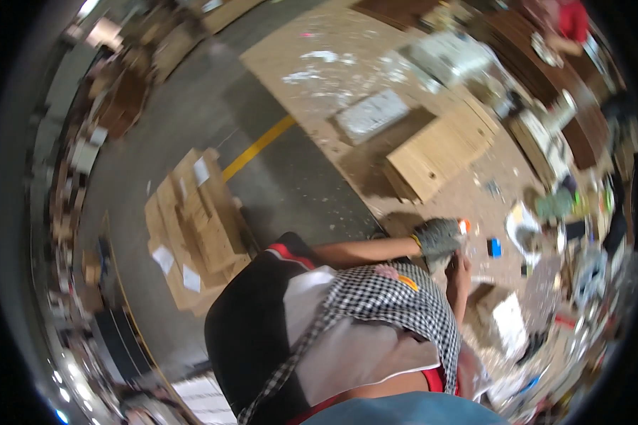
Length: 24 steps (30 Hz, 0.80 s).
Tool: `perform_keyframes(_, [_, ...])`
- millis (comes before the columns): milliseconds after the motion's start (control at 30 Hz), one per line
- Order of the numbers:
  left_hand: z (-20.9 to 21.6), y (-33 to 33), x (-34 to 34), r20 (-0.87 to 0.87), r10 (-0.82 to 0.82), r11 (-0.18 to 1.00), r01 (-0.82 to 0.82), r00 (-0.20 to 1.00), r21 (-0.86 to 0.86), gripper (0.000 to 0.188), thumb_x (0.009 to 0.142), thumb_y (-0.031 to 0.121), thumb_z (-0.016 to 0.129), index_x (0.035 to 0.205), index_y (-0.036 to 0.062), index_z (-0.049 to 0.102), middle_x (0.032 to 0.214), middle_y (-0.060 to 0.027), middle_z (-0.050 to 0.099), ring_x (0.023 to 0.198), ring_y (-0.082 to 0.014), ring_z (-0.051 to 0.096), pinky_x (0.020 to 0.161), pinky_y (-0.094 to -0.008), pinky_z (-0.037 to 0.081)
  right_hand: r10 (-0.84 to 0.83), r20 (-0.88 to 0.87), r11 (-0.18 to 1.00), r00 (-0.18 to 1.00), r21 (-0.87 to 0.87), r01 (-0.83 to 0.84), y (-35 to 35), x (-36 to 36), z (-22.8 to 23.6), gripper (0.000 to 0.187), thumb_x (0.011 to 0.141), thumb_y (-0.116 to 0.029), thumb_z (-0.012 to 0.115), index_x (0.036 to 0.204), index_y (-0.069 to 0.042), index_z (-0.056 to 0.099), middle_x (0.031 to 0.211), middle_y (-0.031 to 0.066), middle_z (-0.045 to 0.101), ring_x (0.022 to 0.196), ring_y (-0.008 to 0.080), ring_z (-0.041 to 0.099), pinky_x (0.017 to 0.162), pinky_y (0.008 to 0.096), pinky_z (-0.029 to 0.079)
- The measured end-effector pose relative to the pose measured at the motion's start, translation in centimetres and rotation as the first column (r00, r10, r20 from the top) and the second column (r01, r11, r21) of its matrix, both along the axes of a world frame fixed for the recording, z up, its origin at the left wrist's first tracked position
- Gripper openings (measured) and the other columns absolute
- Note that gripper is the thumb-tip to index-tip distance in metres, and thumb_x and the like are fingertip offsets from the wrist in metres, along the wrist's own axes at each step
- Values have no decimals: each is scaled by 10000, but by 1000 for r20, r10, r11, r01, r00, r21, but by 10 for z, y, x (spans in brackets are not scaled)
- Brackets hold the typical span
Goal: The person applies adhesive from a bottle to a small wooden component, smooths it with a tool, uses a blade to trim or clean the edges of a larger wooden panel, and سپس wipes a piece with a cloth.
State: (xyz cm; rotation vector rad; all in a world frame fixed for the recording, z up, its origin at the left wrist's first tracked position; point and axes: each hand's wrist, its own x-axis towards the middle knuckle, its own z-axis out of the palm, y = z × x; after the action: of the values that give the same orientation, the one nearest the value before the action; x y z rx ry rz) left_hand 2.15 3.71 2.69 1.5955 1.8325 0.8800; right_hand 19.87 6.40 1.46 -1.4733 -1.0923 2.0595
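Note:
My left hand [438, 238], in a grey work glove, is at the near edge of the table with its fingers closed. A small orange-and-white thing [463, 226] shows right at its fingertips; whether the glove grips it is unclear. My right hand [459, 268] is bare and held close against the gloved one, its fingers drawn together. Blur hides what lies between the two hands. A small blue box [494, 247] sits on the table just to the right of them. Beyond the hands lies a stack of light wooden boards [443, 150] with round holes.
A white-topped block [373, 115] lies left of the boards. At right are a white-covered block [505, 322], a green container [554, 204] and clutter. A person in red [571, 23] works at the far right. On the floor at left stand stacked wooden panels [198, 223].

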Motion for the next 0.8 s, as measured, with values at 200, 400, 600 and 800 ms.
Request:
perform_keyframes(200, [5, -9, -11, 155, 23, 980, 9, 988, -201, 399, 935, 501, 556, 899, 130, 700, 886, -168, 694, 790, -361, 672, 715, -471, 508, 278, 139, 924, 951, 233, -304, 8, -6, 16, 316, 909, -199, 768, 735, -153, 508, 611, -98, 401, 494, 19, 302, 457, 248, 194])
perform_keyframes(400, [24, -12, -21, -3, -306, 948, 305, 952, 93, 326, 952, 438, 540, 998, 156, 697, 931, -131, 709, 822, -372, 675, 680, -483, 520, 266, 156, 922, 951, 248, -298, 25, -3, 12, 197, 920, -155, 727, 776, -96, 607, 611, -101, 394, 500, 23, 270, 469, 252, 165])
perform_keyframes(600, [43, -32, -16, -39, -150, 980, 143, 988, -138, 403, 887, 481, 602, 934, 101, 729, 850, -188, 706, 794, -393, 684, 710, -466, 552, 213, 139, 926, 967, 286, -245, 25, 3, -13, 104, 953, -151, 669, 877, -95, 623, 594, -105, 382, 492, 13, 305, 447, 247, 181])
perform_keyframes(800, [75, -22, -12, -310, -76, 954, 160, 948, 254, 232, 765, 245, 653, 809, 19, 684, 760, -198, 648, 744, -359, 646, 663, -499, 506, 170, 378, 864, 910, 387, -323, 36, 35, -76, 338, 993, -323, 599, 850, -18, 613, 618, 43, 512, 562, 152, 469, 516, 355, 380])
